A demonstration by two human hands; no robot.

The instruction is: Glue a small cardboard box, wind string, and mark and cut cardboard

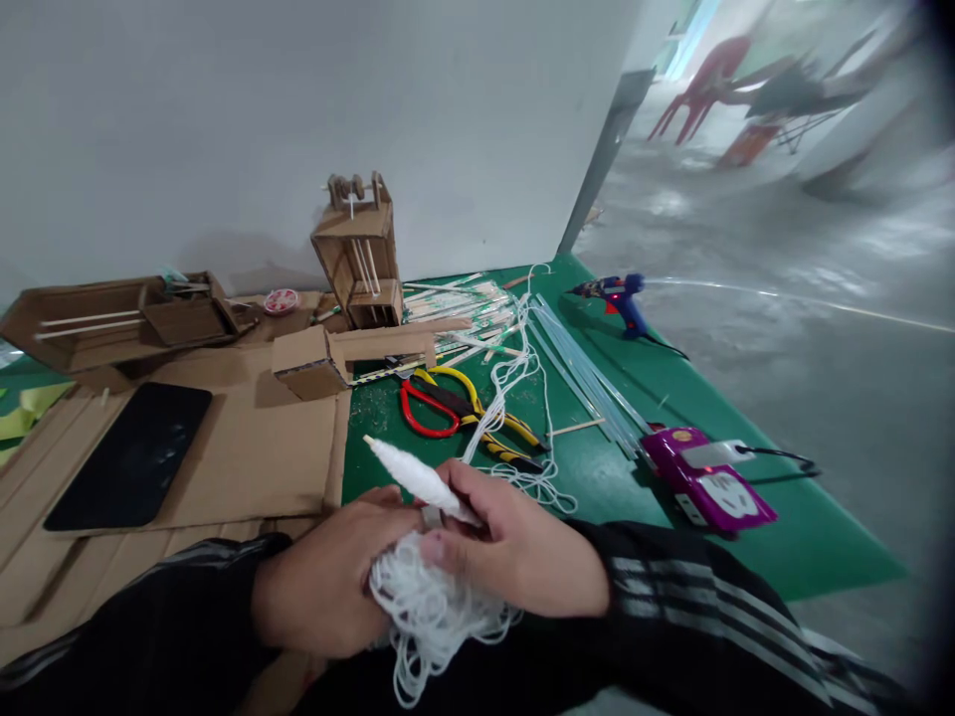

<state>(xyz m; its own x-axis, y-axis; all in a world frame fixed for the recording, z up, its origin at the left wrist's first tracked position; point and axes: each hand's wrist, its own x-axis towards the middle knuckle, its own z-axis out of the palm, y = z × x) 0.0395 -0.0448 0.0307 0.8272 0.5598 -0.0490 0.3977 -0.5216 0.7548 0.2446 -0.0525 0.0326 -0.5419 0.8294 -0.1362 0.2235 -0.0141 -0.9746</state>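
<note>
My right hand (pixel 533 552) is closed around a stick wound with white string (pixel 416 477), its bare wooden tip pointing up and left. Low in the view, my left hand (pixel 324 577) is closed on a loose, looped bundle of white string (pixel 440 622), which hangs below both hands. The fingers of the left hand are largely hidden behind the bundle. Just beyond the hands, red-handled scissors (pixel 429 408) and yellow-and-black pliers (pixel 496 423) lie on the green table (pixel 597 497). Strands of white cord (pixel 514 373) trail over the pliers.
Cardboard boxes with sticks, one upright (pixel 358 254) and one lying (pixel 111 323), stand along the wall. A black tablet (pixel 134 452) rests on cardboard. Thin sticks (pixel 470 308), clear glue sticks (pixel 578 368), a blue glue gun (pixel 623 298) and a purple power strip (pixel 705 477) lie rightward.
</note>
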